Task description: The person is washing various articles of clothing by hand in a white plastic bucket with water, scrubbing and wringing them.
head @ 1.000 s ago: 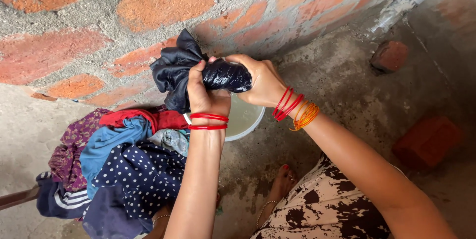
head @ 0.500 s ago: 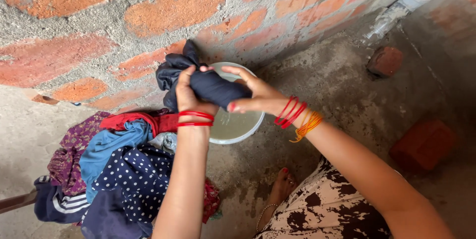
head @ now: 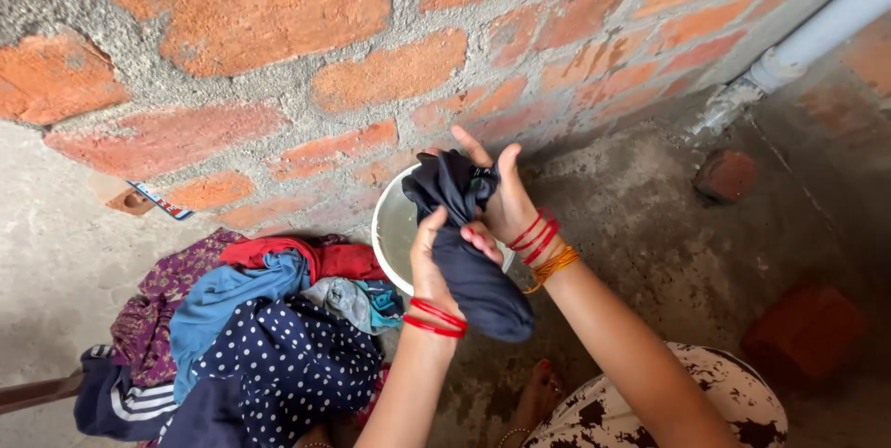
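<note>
My left hand (head: 429, 262) gripped the middle of a dark navy garment (head: 469, 253), fingers wrapped around the twisted cloth with the thumb on its near side; red bangles (head: 434, 318) sat at that wrist. My right hand (head: 501, 207) held the garment's upper bunch from the right, palm against the fabric and fingers spread upward rather than fully curled, red and orange bangles (head: 543, 248) around that wrist. The garment hung between both hands, its rounded lower end drooping beside my left wrist, directly over the rim of a white basin (head: 388, 234) that stood on the concrete floor (head: 650, 234) against a rough brick wall (head: 278, 67). Left of the basin lay a heap of laundry: a blue cloth (head: 223, 295), a red one (head: 316, 258), a purple patterned piece (head: 153, 318) and a navy fabric with white dots (head: 288, 360). A grey pipe (head: 817, 30) ran down the wall at upper right, with loose bricks (head: 803, 327) on the floor well apart from the basin. My bare foot (head: 538, 392) showed below the garment.
</note>
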